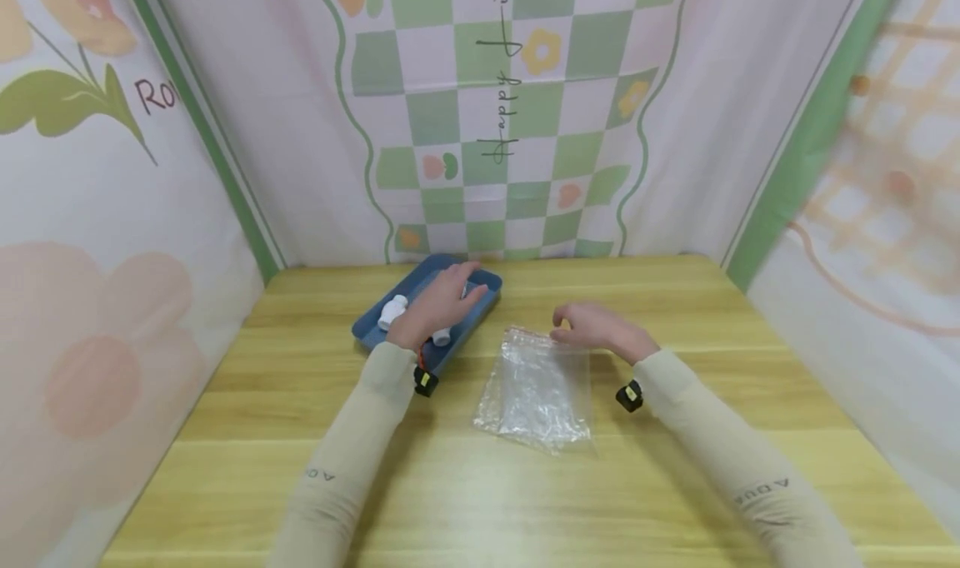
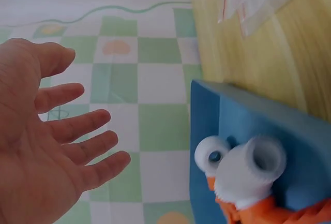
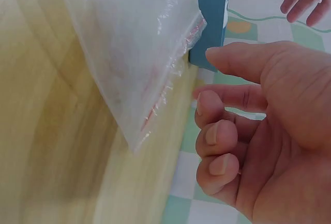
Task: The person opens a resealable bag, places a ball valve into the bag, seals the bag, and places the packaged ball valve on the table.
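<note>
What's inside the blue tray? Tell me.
White tubular pieces and something orange lie in the blue tray. In the head view, the left hand above it hides part of the inside; the left wrist view shows only part.

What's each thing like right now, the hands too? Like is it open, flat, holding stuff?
Left hand: fingers spread, holding nothing, above the tray
Right hand: fingers loosely bent, holding nothing, by the bags
Tray: open on top, with things inside
White pieces: lying in the tray, one with an open round end
Plastic bags: flat, wrinkled, overlapping; can't tell if zipped
Checked cloth: hanging up
</note>
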Available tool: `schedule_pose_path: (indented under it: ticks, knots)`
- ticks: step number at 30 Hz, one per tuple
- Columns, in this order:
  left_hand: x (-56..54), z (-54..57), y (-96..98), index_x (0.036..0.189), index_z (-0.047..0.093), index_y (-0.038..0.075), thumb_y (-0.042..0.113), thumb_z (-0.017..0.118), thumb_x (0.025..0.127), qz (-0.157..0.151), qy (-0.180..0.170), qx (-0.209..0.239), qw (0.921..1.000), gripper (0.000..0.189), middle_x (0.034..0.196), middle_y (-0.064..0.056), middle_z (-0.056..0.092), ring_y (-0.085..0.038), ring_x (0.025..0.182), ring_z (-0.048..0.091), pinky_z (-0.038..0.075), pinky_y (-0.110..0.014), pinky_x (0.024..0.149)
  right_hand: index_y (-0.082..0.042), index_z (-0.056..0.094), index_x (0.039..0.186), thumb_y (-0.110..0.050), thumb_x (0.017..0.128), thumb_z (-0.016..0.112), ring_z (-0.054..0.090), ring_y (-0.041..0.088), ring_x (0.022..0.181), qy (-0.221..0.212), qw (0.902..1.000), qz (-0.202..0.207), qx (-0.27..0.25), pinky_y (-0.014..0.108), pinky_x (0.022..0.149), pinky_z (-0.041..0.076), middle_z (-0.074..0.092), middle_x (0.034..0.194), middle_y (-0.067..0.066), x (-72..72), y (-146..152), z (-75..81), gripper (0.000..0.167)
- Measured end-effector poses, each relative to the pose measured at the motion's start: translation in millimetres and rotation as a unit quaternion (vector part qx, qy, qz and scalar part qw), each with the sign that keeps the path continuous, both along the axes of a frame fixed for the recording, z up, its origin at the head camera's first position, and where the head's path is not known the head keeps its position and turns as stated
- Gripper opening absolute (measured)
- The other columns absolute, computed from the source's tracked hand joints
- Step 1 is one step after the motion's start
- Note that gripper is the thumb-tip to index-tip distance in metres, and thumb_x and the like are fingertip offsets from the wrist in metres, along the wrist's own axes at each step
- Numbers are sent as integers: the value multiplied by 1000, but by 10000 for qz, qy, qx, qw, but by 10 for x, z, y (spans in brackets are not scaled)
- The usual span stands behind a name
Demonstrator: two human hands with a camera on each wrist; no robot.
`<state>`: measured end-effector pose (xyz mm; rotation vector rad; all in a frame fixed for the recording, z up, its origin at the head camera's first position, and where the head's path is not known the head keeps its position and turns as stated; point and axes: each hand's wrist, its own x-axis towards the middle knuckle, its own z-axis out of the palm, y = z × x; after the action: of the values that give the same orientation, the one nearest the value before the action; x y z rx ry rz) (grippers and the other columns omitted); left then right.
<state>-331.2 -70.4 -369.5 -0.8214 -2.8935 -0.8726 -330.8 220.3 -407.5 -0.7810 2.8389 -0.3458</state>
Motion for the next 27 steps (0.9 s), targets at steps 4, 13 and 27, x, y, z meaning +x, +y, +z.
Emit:
schedule_pose_path:
  ticks: [4, 13, 27]
  knots:
    - [58, -56, 90, 146, 42, 11, 34, 45, 105, -58, 52, 97, 9999, 47, 147, -12, 48, -30, 137, 45, 39, -47, 111, 2, 60, 123, -29, 94, 61, 63, 38, 109, -65, 9999, -121, -84, 52, 96, 50, 65, 120, 22, 20, -10, -50, 43]
    - [129, -258, 225, 134, 54, 6, 28, 45, 105, -328, 135, 212, 9991, 37, 135, -11, 59, -26, 128, 54, 42, -40, 108, -6, 58, 113, -29, 95, 61, 62, 22, 85, -737, 9954, -606, -88, 36, 72, 53, 66, 99, 10, 17, -20, -197, 30]
    - [165, -534, 451, 131, 57, 6, 28, 46, 104, -286, -200, 606, 9975, 37, 128, -10, 63, -24, 120, 59, 48, -38, 102, -8, 58, 89, -17, 93, 62, 55, 17, 68, -198, 9988, -416, -179, 29, 59, 44, 60, 77, 4, -21, -44, -246, 11]
